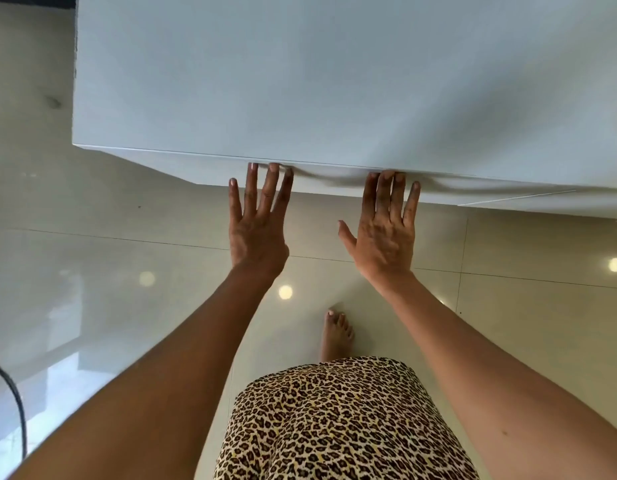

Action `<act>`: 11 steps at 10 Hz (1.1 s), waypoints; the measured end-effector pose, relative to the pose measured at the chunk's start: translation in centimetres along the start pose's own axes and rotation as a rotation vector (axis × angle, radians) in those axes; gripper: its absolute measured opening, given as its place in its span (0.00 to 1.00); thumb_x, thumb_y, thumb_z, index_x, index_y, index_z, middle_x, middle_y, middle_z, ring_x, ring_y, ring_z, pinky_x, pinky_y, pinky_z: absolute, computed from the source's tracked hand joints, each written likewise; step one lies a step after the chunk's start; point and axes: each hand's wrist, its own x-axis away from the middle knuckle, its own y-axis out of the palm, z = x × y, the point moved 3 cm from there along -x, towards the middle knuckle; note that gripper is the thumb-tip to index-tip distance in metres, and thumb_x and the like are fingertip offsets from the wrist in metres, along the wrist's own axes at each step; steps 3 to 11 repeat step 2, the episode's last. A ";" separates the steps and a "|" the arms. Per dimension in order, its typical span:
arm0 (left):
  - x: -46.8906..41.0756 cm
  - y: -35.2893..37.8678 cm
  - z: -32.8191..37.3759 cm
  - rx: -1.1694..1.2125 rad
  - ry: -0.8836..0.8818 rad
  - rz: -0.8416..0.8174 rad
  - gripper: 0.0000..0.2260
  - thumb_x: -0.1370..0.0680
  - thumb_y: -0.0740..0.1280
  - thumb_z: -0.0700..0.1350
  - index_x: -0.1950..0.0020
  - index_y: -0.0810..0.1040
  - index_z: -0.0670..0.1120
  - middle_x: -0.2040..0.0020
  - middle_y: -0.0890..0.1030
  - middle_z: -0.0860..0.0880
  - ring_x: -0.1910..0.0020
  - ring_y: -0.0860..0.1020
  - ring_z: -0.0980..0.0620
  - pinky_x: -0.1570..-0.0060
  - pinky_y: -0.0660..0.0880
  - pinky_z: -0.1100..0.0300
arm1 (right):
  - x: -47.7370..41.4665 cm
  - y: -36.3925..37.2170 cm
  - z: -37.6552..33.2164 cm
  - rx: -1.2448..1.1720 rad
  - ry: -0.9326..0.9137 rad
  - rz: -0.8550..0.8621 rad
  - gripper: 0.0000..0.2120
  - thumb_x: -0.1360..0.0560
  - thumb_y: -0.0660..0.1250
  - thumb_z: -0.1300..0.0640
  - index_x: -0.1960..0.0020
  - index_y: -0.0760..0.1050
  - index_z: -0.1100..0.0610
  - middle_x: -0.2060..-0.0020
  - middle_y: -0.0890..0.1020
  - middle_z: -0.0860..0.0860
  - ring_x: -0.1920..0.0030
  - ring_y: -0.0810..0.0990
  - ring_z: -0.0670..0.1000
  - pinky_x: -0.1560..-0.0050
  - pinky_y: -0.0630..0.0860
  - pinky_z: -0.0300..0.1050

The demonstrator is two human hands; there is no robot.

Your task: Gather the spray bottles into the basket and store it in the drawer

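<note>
A white cabinet (334, 81) fills the upper part of the head view, seen from above. Its white drawer front (327, 180) is a narrow strip under the top's front edge and looks flush with the cabinet. My left hand (256, 223) and my right hand (386, 230) are both flat against that front, fingers spread, fingertips at the top edge. Neither hand holds anything. No spray bottles and no basket show in view.
Glossy beige floor tiles (127, 271) lie below and left of the cabinet, with light reflections. My bare foot (336, 336) stands just before the cabinet, above my leopard-print skirt (334, 420). A black cable (17, 400) curves at the far left edge.
</note>
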 end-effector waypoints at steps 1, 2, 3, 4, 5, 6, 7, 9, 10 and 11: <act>0.6 -0.9 -0.1 0.017 0.023 0.027 0.42 0.29 0.57 0.34 0.29 0.29 0.48 0.30 0.28 0.47 0.30 0.30 0.44 0.32 0.32 0.45 | 0.5 -1.2 0.0 -0.021 -0.006 -0.006 0.47 0.29 0.66 0.42 0.27 0.39 0.61 0.26 0.55 0.57 0.26 0.47 0.53 0.28 0.34 0.54; 2.3 -2.2 0.2 0.054 0.050 0.075 0.42 0.31 0.58 0.33 0.27 0.32 0.46 0.28 0.33 0.46 0.28 0.34 0.45 0.30 0.35 0.46 | 1.6 -3.5 -0.4 -0.020 -0.008 -0.006 0.47 0.29 0.67 0.45 0.27 0.40 0.62 0.26 0.47 0.56 0.26 0.45 0.54 0.28 0.31 0.52; 2.3 -2.2 0.2 0.054 0.050 0.075 0.42 0.31 0.58 0.33 0.27 0.32 0.46 0.28 0.33 0.46 0.28 0.34 0.45 0.30 0.35 0.46 | 1.6 -3.5 -0.4 -0.020 -0.008 -0.006 0.47 0.29 0.67 0.45 0.27 0.40 0.62 0.26 0.47 0.56 0.26 0.45 0.54 0.28 0.31 0.52; 2.3 -2.2 0.2 0.054 0.050 0.075 0.42 0.31 0.58 0.33 0.27 0.32 0.46 0.28 0.33 0.46 0.28 0.34 0.45 0.30 0.35 0.46 | 1.6 -3.5 -0.4 -0.020 -0.008 -0.006 0.47 0.29 0.67 0.45 0.27 0.40 0.62 0.26 0.47 0.56 0.26 0.45 0.54 0.28 0.31 0.52; 2.3 -2.2 0.2 0.054 0.050 0.075 0.42 0.31 0.58 0.33 0.27 0.32 0.46 0.28 0.33 0.46 0.28 0.34 0.45 0.30 0.35 0.46 | 1.6 -3.5 -0.4 -0.020 -0.008 -0.006 0.47 0.29 0.67 0.45 0.27 0.40 0.62 0.26 0.47 0.56 0.26 0.45 0.54 0.28 0.31 0.52; 2.3 -2.2 0.2 0.054 0.050 0.075 0.42 0.31 0.58 0.33 0.27 0.32 0.46 0.28 0.33 0.46 0.28 0.34 0.45 0.30 0.35 0.46 | 1.6 -3.5 -0.4 -0.020 -0.008 -0.006 0.47 0.29 0.67 0.45 0.27 0.40 0.62 0.26 0.47 0.56 0.26 0.45 0.54 0.28 0.31 0.52; 2.3 -2.2 0.2 0.054 0.050 0.075 0.42 0.31 0.58 0.33 0.27 0.32 0.46 0.28 0.33 0.46 0.28 0.34 0.45 0.30 0.35 0.46 | 1.6 -3.5 -0.4 -0.020 -0.008 -0.006 0.47 0.29 0.67 0.45 0.27 0.40 0.62 0.26 0.47 0.56 0.26 0.45 0.54 0.28 0.31 0.52; 2.3 -2.2 0.2 0.054 0.050 0.075 0.42 0.31 0.58 0.33 0.27 0.32 0.46 0.28 0.33 0.46 0.28 0.34 0.45 0.30 0.35 0.46 | 1.6 -3.5 -0.4 -0.020 -0.008 -0.006 0.47 0.29 0.67 0.45 0.27 0.40 0.62 0.26 0.47 0.56 0.26 0.45 0.54 0.28 0.31 0.52; 2.3 -2.2 0.2 0.054 0.050 0.075 0.42 0.31 0.58 0.33 0.27 0.32 0.46 0.28 0.33 0.46 0.28 0.34 0.45 0.30 0.35 0.46 | 1.6 -3.5 -0.4 -0.020 -0.008 -0.006 0.47 0.29 0.67 0.45 0.27 0.40 0.62 0.26 0.47 0.56 0.26 0.45 0.54 0.28 0.31 0.52; 2.3 -2.2 0.2 0.054 0.050 0.075 0.42 0.31 0.58 0.33 0.27 0.32 0.46 0.28 0.33 0.46 0.28 0.34 0.45 0.30 0.35 0.46 | 1.6 -3.5 -0.4 -0.020 -0.008 -0.006 0.47 0.29 0.67 0.45 0.27 0.40 0.62 0.26 0.47 0.56 0.26 0.45 0.54 0.28 0.31 0.52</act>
